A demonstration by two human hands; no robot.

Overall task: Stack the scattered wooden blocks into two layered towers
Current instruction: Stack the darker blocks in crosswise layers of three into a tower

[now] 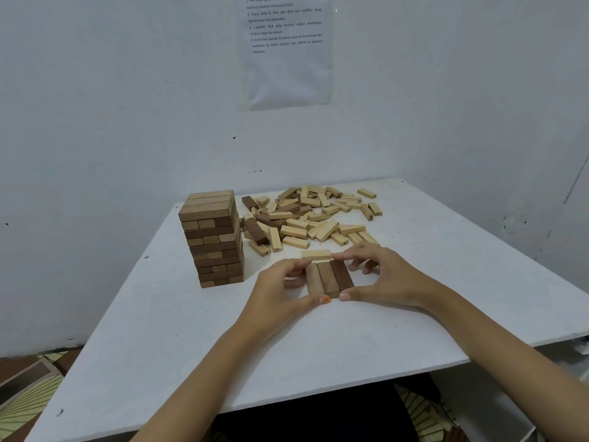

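Note:
A tall tower (213, 237) of layered light and dark wooden blocks stands at the table's left. To its right, three blocks (328, 277) lie side by side on the table, from pale to dark brown. My left hand (280, 290) curls around their left side, thumb at the near end. My right hand (387, 275) curls around their right side, thumb also at the near end, fingers reaching the far end. A pale block (316, 254) lies crosswise just behind the three. A heap of scattered blocks (314, 215) covers the back of the table.
The white table (178, 339) sits in a corner of white walls. A printed sheet (287, 49) hangs on the wall behind. The table's front edge runs below my forearms, with a patterned floor at both lower corners.

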